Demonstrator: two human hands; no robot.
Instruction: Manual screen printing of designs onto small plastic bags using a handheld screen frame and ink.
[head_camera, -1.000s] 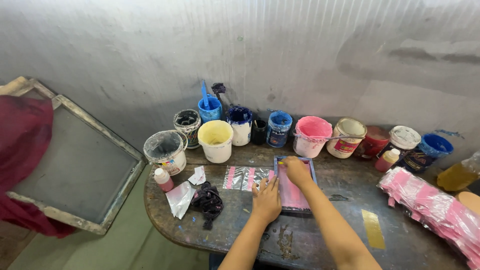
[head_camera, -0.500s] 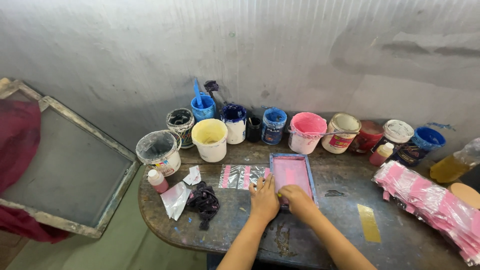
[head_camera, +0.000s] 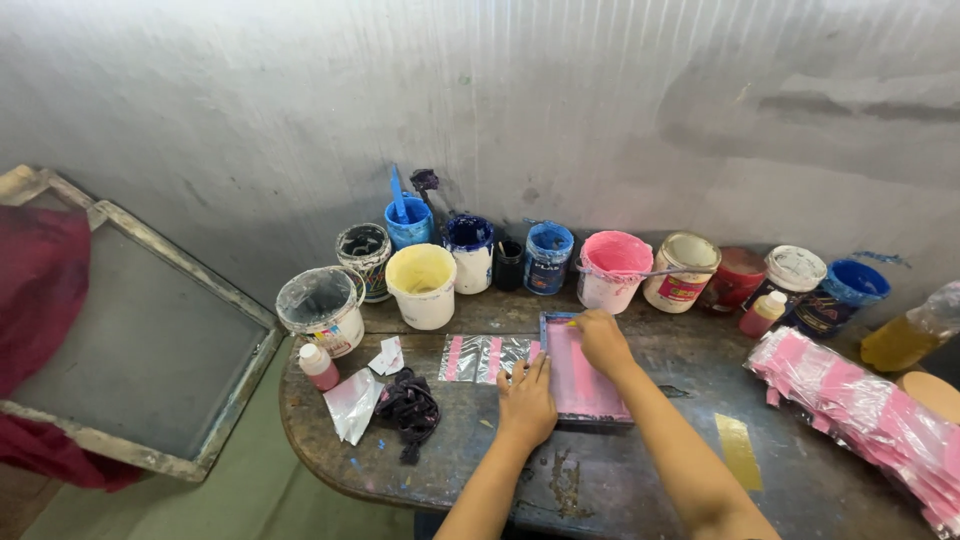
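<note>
Right hand (head_camera: 603, 341) is back at the far end of the pink screen (head_camera: 583, 373), fist closed (squeegee hidden, cannot tell), another stroke starting; left hand (head_camera: 527, 401) flat, pinning its near-left edge.

Head view: scene seen from above, at the worker's own eye level | camera tilted down and forward toward a grey wall (head_camera: 600, 110) | dark worktable (head_camera: 620, 480) framed at arm's length, forearms entering from the bottom edge | paint pots (head_camera: 530, 260) lined across mid-frame | single view, nothing shared.
</note>
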